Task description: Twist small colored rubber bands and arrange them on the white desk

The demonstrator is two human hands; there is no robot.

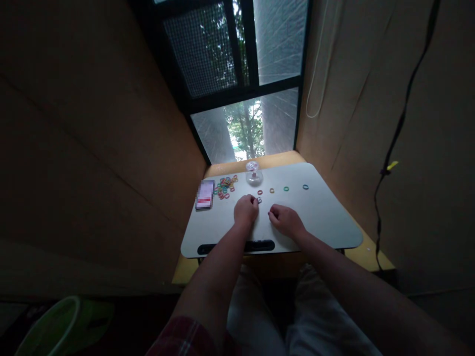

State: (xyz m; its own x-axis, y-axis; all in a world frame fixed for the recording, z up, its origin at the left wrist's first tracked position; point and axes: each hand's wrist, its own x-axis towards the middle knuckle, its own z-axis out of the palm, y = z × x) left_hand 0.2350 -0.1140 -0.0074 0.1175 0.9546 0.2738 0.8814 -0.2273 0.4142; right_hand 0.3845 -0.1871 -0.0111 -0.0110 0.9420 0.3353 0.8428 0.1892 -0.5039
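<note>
My left hand (246,208) rests on the white lap table (315,222), its fingers pinched at a small pale purple ring-shaped band (259,200). To the right, my right hand (285,219) lies on the table with fingers curled together; whatever they may hold is hidden. Beyond the hands, single bands lie spaced out in a row: a red one (260,192), an orange one (272,190), a green one (286,188) and a blue-green one (305,187). A loose heap of mixed coloured bands (225,186) sits left of my left hand.
A clear plastic container (254,176) stands at the table's far edge. At the left edge lies a phone (205,194) with a lit screen. A dark slot (261,245) runs along the near edge. Walls flank both sides; a black cable (401,123) hangs at right.
</note>
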